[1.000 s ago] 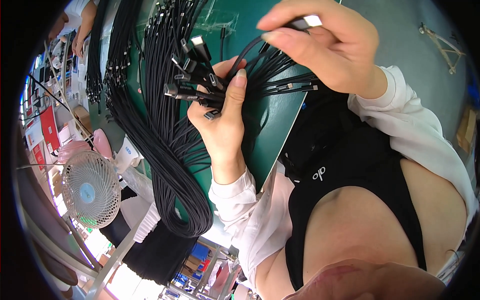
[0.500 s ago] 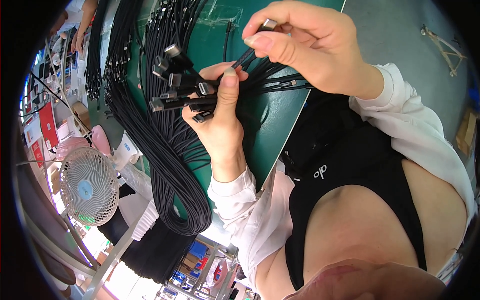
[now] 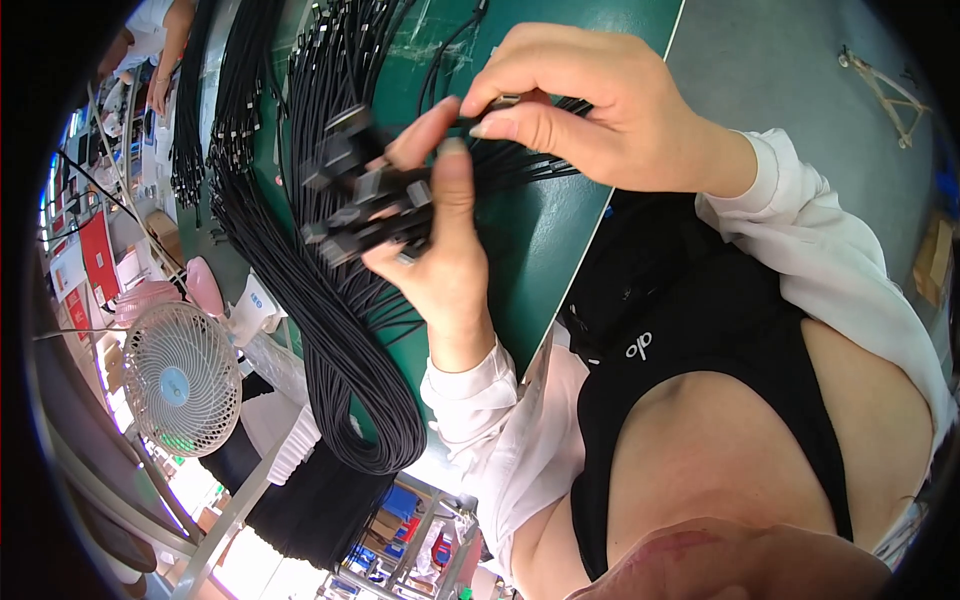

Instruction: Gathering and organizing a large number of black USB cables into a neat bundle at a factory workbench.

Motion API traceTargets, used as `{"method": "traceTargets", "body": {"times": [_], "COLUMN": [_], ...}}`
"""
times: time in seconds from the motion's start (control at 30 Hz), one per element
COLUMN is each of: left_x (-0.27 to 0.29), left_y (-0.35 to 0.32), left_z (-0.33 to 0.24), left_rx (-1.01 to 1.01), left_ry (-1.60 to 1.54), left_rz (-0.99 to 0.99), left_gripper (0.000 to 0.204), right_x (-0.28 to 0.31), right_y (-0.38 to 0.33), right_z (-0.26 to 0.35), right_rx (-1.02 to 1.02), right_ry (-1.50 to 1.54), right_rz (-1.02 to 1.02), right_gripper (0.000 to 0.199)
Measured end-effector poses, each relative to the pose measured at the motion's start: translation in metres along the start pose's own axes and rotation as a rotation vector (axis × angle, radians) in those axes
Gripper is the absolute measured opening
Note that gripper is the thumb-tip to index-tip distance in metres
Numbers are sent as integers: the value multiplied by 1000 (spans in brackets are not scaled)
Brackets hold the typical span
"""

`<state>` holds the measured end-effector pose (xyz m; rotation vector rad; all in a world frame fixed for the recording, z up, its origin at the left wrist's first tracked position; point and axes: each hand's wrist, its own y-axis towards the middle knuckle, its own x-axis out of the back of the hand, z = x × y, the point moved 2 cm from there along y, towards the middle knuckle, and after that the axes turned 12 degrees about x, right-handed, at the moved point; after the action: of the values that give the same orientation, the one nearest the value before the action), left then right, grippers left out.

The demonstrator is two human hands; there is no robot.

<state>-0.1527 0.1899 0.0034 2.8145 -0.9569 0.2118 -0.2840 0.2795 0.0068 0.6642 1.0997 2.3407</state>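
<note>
My left hand [image 3: 445, 240] is closed around a bunch of black cables, its thumb pressed over them. Their connector ends [image 3: 375, 195], with metal tips, fan out to the left of the fingers and are smeared by motion. Close beside it, my right hand [image 3: 580, 110] pinches one cable connector [image 3: 505, 101] between thumb and forefinger. The cable bodies trail off behind both hands over the green tabletop [image 3: 530, 260]. Where the pinched cable runs is partly hidden by the fingers.
Long bundles of black cables [image 3: 350, 400] lie along the table's left side, one looping over near the edge. A white fan [image 3: 180, 380] stands at lower left. Another person's arm [image 3: 170, 60] shows at upper left. A wooden-looking frame [image 3: 885, 95] lies on the floor, far right.
My right hand has lowered and come in toward the left hand with the pinched connector. The left fingers have lifted, and the held bunch has shifted and blurred.
</note>
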Motion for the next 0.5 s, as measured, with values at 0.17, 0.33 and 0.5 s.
{"method": "traceTargets", "body": {"times": [0.17, 0.33, 0.5], "left_x": [4, 5, 3], "left_y": [2, -1, -2], "left_z": [2, 3, 7], "left_rx": [17, 110, 193], "left_ry": [-62, -229, -219], "left_rz": [118, 99, 109], "left_gripper": [19, 11, 11], "right_x": [-8, -16, -19], "right_y": [-7, -9, -17], "right_z": [-6, 4, -1], "right_rx": [-177, -173, -208], "right_ry": [210, 259, 68], "right_rz": [-42, -79, -36], "right_gripper": [13, 12, 9]}}
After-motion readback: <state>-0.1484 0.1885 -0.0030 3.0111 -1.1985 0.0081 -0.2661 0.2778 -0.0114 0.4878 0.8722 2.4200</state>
